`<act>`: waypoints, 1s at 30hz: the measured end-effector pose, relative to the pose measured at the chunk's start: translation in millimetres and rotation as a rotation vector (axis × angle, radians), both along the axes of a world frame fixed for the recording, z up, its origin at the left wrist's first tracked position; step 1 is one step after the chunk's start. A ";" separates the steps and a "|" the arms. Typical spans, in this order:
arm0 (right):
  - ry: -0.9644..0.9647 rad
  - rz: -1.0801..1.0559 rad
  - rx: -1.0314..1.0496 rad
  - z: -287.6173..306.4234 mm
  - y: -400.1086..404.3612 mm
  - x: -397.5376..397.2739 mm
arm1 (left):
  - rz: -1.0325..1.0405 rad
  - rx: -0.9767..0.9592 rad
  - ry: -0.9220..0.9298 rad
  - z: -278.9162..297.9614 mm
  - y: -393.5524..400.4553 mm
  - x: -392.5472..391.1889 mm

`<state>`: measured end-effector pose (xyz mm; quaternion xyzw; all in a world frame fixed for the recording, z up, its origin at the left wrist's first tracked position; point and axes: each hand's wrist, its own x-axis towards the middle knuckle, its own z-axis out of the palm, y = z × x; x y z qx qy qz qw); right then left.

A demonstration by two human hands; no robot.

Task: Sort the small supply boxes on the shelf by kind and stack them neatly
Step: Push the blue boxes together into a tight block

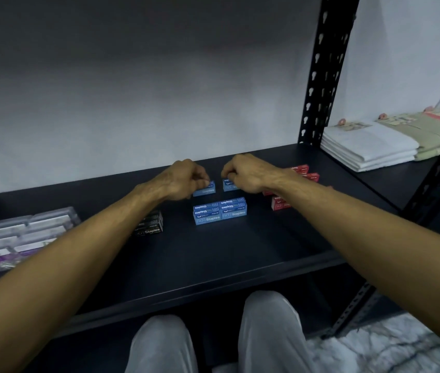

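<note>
**Both hands on blue staple boxes at the back of the shelf**

The dark shelf carries folded cloths at the far right and clear plastic boxes at the left. A blue stack sits mid-shelf, red boxes to its right, black boxes to its left, partly hidden by the forearm. Behind the stack, the left hand pinches one blue box; the right hand seems to grip another, though its fingers curl out of sight.
</note>
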<state>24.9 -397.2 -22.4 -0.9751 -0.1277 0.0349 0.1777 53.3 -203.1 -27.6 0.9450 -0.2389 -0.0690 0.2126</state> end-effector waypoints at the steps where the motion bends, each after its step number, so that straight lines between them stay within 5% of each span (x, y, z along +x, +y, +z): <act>1: 0.009 0.007 -0.001 -1.1 1.3 1.2 | -0.003 0.007 -0.001 -0.5 -0.4 -0.1; 30: 0.131 0.051 0.006 -1.4 16.6 -26.1 | -0.073 -0.010 0.181 3.3 10.0 -26.8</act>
